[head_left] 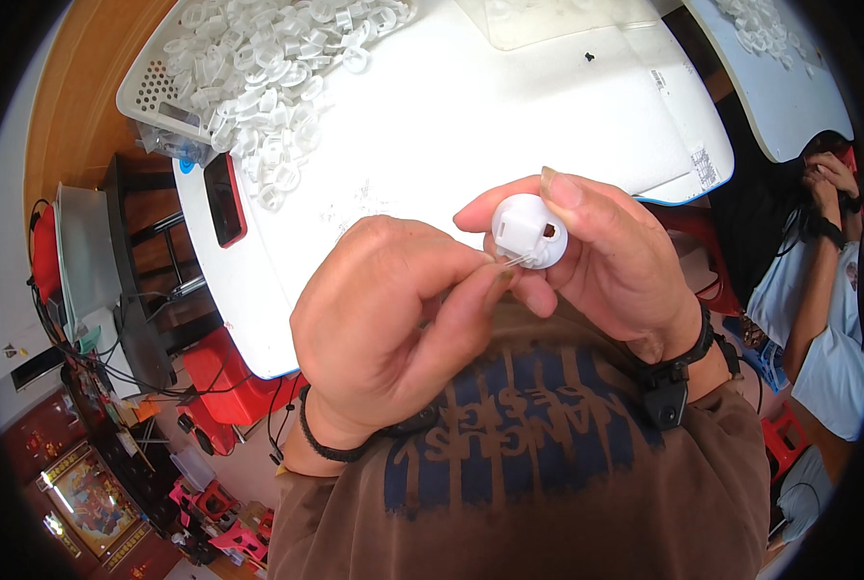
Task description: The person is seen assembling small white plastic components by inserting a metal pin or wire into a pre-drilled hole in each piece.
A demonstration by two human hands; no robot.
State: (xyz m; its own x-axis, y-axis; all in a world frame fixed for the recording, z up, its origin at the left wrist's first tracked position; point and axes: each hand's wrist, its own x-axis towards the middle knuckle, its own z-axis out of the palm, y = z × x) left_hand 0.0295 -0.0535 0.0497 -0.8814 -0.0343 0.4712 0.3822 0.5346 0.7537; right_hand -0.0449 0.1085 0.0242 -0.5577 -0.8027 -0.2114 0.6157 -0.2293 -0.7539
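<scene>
A small round white plastic part, with a raised boxy block and a dark hole in its face, is held up in front of my chest. My right hand grips its rim between thumb and fingers. My left hand comes in from the left with thumb and forefinger pinched on thin pale strands. These strands touch or lie against the part's lower edge; whether they are wires or pins I cannot tell.
The white table lies beyond my hands. A perforated white basket spills a heap of white plastic pieces at far left, near a red-edged phone. A clear sheet lies at the back. Another person sits at right.
</scene>
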